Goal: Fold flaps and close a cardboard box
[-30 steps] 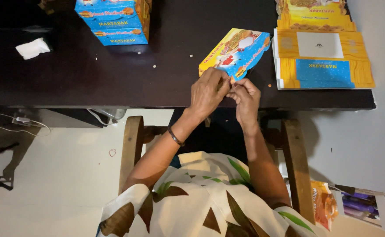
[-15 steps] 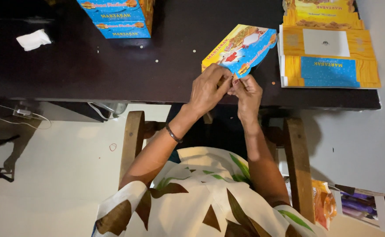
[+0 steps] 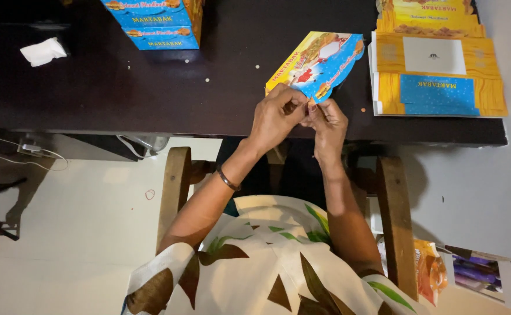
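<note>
A yellow and blue printed cardboard box [image 3: 316, 61], partly folded, lies tilted on the dark table [image 3: 121, 87] near its front edge. My left hand [image 3: 276, 114] pinches the box's near corner, fingers curled over a flap. My right hand [image 3: 327, 119] touches the same corner from the right, fingertips meeting those of the left. What lies between the fingertips is hidden. A thin bracelet sits on my left wrist.
A stack of flat unfolded box blanks [image 3: 439, 70] lies on the table at the right. Assembled blue boxes [image 3: 153, 23] stand at the back left. A crumpled white paper [image 3: 44, 51] rests far left. Wooden chair arms [image 3: 174, 186] flank my lap; cables trail on the floor left.
Both hands and the box corner have stayed together at the table's front edge; the fingers shifted slightly along the flap. The box itself sits about where it was.
</note>
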